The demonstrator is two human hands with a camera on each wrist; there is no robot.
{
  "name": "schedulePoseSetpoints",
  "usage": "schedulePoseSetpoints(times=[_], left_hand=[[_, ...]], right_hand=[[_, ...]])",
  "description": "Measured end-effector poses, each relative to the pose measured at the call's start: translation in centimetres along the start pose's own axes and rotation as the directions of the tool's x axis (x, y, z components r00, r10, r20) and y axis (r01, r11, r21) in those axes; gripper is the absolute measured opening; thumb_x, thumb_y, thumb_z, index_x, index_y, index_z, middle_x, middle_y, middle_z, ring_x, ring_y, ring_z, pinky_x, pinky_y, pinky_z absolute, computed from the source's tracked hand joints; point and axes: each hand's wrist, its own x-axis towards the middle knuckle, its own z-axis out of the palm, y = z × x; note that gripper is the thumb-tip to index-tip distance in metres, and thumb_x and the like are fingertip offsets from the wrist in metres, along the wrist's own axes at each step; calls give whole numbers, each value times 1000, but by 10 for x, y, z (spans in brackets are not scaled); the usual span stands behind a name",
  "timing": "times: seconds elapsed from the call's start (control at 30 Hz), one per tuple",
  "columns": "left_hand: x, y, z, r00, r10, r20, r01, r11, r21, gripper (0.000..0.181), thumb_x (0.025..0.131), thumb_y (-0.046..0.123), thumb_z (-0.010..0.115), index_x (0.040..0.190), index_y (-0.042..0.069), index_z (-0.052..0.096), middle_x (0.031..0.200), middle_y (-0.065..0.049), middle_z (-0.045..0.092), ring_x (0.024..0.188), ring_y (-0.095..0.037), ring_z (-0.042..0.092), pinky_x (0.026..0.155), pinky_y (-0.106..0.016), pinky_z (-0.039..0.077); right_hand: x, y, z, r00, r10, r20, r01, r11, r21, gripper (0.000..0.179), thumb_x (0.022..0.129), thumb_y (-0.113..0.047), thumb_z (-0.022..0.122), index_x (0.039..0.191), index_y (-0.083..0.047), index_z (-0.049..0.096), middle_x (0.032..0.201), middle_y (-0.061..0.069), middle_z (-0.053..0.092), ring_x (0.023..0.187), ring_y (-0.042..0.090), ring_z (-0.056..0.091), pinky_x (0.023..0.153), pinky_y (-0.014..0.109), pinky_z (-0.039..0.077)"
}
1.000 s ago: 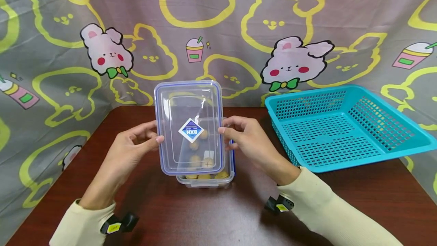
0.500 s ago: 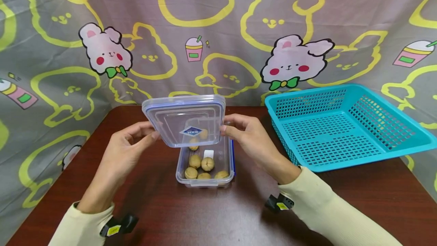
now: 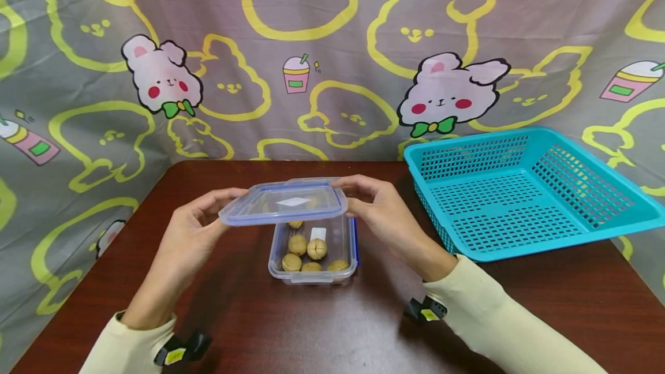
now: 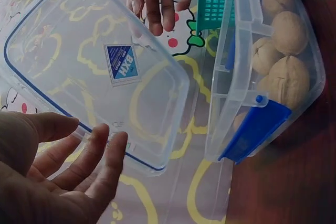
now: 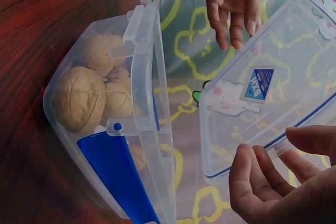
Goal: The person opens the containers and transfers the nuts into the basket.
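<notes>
Where lid [image 3: 283,206] overlaps container [image 3: 313,277], far interior obscured.

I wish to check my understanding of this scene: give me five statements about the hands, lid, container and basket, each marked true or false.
1. The left hand and the right hand hold the lid. True.
2. Walnuts lie inside the container. True.
3. The lid is closed on the container. False: it is held above, apart from it.
4. The lid bears a sticker. True.
5. The basket is red. False: it is turquoise.
</notes>
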Motion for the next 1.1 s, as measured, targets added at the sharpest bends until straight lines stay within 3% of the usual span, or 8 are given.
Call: schedulePoseSetpoints(times=[0.17, 0.3, 0.53, 0.7, 0.87, 1.1], left_hand=[[-2, -2, 3, 1000, -9, 1, 9, 999, -48, 41, 99, 34, 74, 134, 13, 70, 94, 10, 74, 82, -11, 70, 71, -24, 56], [-2, -4, 4, 1000, -18, 10, 19, 996, -90, 39, 103, 32, 69, 136, 10, 68, 95, 11, 75, 81, -10, 72, 71, -24, 58], [-2, -10, 0, 997, -61, 35, 65, 989, -129, 40, 111, 31, 51, 141, 9, 64, 115, 4, 74, 92, -7, 74, 77, -24, 61], [-2, -14, 0, 997, -58, 57, 68, 978, -197, 43, 110, 33, 54, 140, 3, 63, 111, 9, 76, 97, -8, 76, 81, -24, 62], [-2, -19, -1, 998, -42, 57, 52, 979, -198, 39, 108, 26, 60, 137, 0, 63, 104, 13, 79, 89, -9, 76, 78, -26, 62], [-2, -27, -5, 996, -31, 82, 49, 973, -224, 37, 105, 18, 64, 138, 0, 61, 101, 13, 80, 87, -9, 76, 75, -26, 62]], right_hand=[[0, 1, 2, 999, 32, 3, -32, 999, 0, 28, 102, -13, 66, 130, -16, 72, 131, 3, 70, 114, 25, 66, 93, 43, 61], [0, 1, 4, 999, 54, 8, -54, 998, 10, 31, 102, -11, 64, 132, -18, 71, 134, 2, 69, 115, 25, 66, 95, 42, 61], [2, 3, 8, 996, 85, 32, -88, 991, 102, 32, 104, -6, 56, 133, -12, 69, 133, 8, 67, 108, 27, 67, 89, 38, 62], [2, 6, 12, 994, 104, 25, -106, 982, 154, 30, 105, -7, 54, 133, -7, 67, 132, 14, 63, 106, 27, 66, 82, 35, 64], [4, 9, 18, 996, 93, 2, -92, 984, 152, 29, 101, -3, 59, 129, -3, 68, 122, 16, 60, 100, 25, 68, 75, 36, 65], [5, 12, 28, 994, 110, -10, -107, 981, 165, 55, 98, 2, 62, 150, -16, 53, 119, 17, 59, 90, 24, 68, 70, 39, 65]])
